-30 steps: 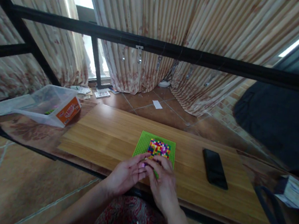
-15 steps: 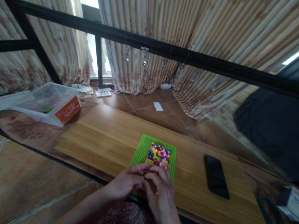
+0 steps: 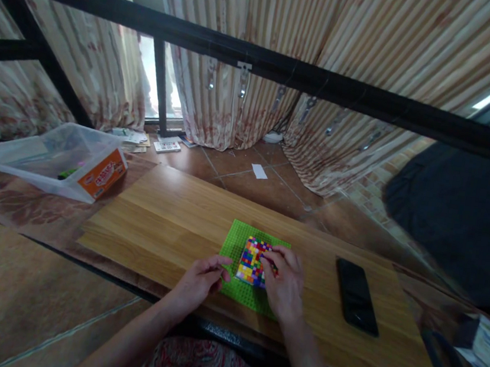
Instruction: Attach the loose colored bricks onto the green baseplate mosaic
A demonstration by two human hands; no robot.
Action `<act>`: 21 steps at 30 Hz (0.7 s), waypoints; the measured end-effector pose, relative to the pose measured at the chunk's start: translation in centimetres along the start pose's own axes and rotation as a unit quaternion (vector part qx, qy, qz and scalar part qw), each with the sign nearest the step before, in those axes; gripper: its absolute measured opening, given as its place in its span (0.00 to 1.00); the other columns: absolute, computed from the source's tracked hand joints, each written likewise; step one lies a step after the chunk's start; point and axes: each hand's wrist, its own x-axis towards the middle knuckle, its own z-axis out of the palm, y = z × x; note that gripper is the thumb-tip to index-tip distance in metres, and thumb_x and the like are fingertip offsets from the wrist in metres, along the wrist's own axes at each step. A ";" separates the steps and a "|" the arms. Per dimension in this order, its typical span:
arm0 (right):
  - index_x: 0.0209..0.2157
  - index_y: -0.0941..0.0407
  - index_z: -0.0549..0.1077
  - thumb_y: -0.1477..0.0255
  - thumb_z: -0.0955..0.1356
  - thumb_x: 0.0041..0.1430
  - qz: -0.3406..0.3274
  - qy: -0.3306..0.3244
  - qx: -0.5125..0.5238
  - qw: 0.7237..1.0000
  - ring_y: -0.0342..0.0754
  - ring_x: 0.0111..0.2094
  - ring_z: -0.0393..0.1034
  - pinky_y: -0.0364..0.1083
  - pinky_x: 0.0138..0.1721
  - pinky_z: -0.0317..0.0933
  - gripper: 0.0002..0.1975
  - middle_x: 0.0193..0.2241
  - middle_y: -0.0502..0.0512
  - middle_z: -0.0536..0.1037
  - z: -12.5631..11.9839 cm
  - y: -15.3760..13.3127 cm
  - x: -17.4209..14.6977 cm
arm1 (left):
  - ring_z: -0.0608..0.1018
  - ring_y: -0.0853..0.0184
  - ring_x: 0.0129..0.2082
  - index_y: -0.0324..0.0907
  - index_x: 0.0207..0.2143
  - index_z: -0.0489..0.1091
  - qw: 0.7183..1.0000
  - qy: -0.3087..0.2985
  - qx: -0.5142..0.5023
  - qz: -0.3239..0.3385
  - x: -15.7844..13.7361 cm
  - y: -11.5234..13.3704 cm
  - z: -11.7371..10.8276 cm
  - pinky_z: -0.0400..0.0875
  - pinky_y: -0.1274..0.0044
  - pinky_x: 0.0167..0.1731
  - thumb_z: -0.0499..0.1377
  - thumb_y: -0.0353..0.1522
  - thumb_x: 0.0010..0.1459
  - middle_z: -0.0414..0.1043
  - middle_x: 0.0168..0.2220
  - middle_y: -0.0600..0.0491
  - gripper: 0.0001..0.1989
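A green studded baseplate (image 3: 231, 240) lies on the wooden board, with a flat patch of small multicoloured building bricks (image 3: 249, 261) on its middle. My right hand (image 3: 287, 281) reaches over the right side of the patch, thumb and fingertips drawn together against the bricks. Whatever they pinch is too small to make out. At the baseplate's left edge is my left hand (image 3: 201, 279), its index finger pointing right and its other fingers curled in. The inside of that curl is hidden.
A black phone (image 3: 357, 295) lies right of the baseplate on the wooden board (image 3: 169, 216). A clear plastic box (image 3: 55, 178) with an orange label stands at the left. Ahead, a black metal bar (image 3: 276, 71) crosses before striped curtains (image 3: 266, 13). Papers (image 3: 129, 138) lie behind the box.
My hands have parted from where they met at the baseplate's near edge. The right moved forward onto the bricks; the left shifted left. The view has tilted slightly.
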 end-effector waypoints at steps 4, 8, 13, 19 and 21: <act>0.36 0.53 0.79 0.68 0.66 0.62 -0.004 0.001 -0.011 1.000 0.52 0.44 0.66 0.52 0.46 0.63 0.08 0.42 0.56 0.75 0.9 0.2 -0.2 | 0.61 0.75 0.18 0.38 0.43 0.73 0.997 -0.041 0.057 0.038 1.4 0.2 0.9 0.54 0.79 0.22 0.55 0.31 0.52 0.66 0.21 0.59 0.16; 0.36 0.52 0.79 0.68 0.67 0.61 0.007 0.014 -0.008 1.000 0.52 0.45 0.66 0.53 0.46 0.63 0.08 0.42 0.56 0.75 1.2 0.4 -0.2 | 0.62 0.73 0.20 0.37 0.47 0.73 0.984 -0.081 0.149 0.058 3.0 0.6 2.2 0.56 0.79 0.24 0.52 0.29 0.54 0.63 0.19 0.59 0.19; 0.36 0.53 0.79 0.66 0.68 0.60 0.041 0.025 0.030 0.998 0.52 0.44 0.67 0.52 0.46 0.62 0.08 0.42 0.57 0.75 1.0 0.2 -0.3 | 0.67 0.71 0.23 0.40 0.46 0.74 0.955 -0.133 0.250 0.085 3.4 1.6 3.5 0.60 0.79 0.26 0.48 0.27 0.57 0.64 0.22 0.58 0.19; 0.34 0.54 0.79 0.66 0.68 0.59 0.095 0.033 0.058 0.993 0.52 0.44 0.67 0.52 0.47 0.62 0.09 0.41 0.58 0.76 1.0 -0.3 -0.1 | 0.73 0.67 0.32 0.41 0.47 0.74 0.931 -0.132 0.314 0.131 3.3 1.9 3.6 0.66 0.78 0.36 0.47 0.27 0.58 0.73 0.28 0.55 0.20; 0.34 0.54 0.79 0.65 0.68 0.59 0.110 0.035 0.062 0.991 0.52 0.44 0.67 0.52 0.47 0.61 0.10 0.40 0.58 0.76 1.1 -0.5 0.1 | 0.74 0.66 0.34 0.41 0.49 0.73 0.927 -0.130 0.326 0.134 3.4 1.8 3.6 0.66 0.78 0.38 0.47 0.27 0.58 0.74 0.30 0.54 0.21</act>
